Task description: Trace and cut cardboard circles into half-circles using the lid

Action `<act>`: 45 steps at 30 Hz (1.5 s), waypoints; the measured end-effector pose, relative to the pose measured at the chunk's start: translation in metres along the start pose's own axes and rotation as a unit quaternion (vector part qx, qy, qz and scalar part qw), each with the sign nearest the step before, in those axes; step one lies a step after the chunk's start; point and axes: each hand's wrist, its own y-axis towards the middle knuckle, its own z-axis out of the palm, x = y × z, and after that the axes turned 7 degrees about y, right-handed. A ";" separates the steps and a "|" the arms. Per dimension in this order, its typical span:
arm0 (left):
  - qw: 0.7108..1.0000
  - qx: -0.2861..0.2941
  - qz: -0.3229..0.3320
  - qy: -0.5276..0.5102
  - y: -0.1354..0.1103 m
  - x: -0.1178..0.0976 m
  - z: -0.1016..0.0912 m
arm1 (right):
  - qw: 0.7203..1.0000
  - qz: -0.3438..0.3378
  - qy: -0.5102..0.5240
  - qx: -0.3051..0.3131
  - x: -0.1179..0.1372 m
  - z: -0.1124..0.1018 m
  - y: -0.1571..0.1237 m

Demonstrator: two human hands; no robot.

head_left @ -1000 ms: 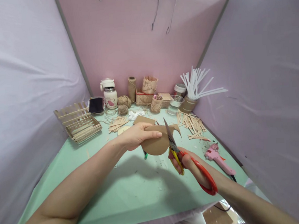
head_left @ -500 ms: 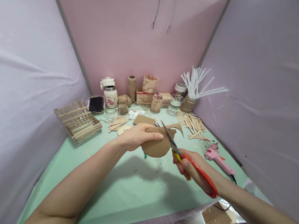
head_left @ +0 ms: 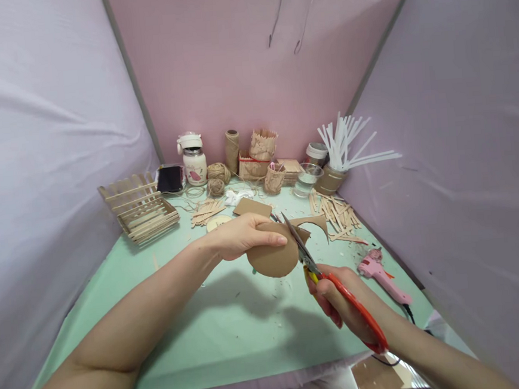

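My left hand [head_left: 240, 235] pinches a brown cardboard piece [head_left: 273, 258] with a rounded lower edge, held above the green table [head_left: 216, 330]. My right hand [head_left: 340, 302] grips red-handled scissors [head_left: 334, 287], whose blades bite into the cardboard's right side. A curved offcut strip [head_left: 313, 221] hangs from the cardboard's upper right, still attached.
A pink glue gun [head_left: 380, 272] lies at the right. Loose wooden sticks [head_left: 337, 212] and a stick crate [head_left: 144, 212] sit further back. Along the rear wall stand a jar [head_left: 194, 163], twine balls [head_left: 216, 174], paper bags [head_left: 262, 146], a glass [head_left: 307, 180] and a pot of white sticks [head_left: 334, 173].
The scissors have closed and cut further into the cardboard. The offcut strip has peeled away to the right. My right hand has dropped slightly lower and to the right.
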 end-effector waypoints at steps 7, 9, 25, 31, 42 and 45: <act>0.999 0.020 0.023 0.011 0.000 0.001 -0.001 | 0.999 0.029 -0.035 -0.030 -0.006 -0.003 0.001; 1.000 0.019 0.020 0.003 0.001 0.002 0.000 | 0.998 0.022 -0.040 -0.042 -0.005 -0.003 0.000; 0.997 -0.005 0.013 0.074 0.003 0.004 0.002 | 0.988 -0.140 -0.015 0.062 -0.020 -0.007 -0.002; 0.995 -0.005 0.005 0.101 0.002 0.005 0.005 | 0.989 -0.126 -0.025 0.071 -0.018 -0.007 0.001; 0.999 0.014 0.021 0.023 0.003 0.006 0.007 | 0.992 -0.089 -0.072 0.050 -0.014 -0.004 -0.001; 1.000 0.010 0.021 0.021 0.003 0.006 0.008 | 0.992 -0.077 -0.092 0.046 -0.013 -0.004 -0.002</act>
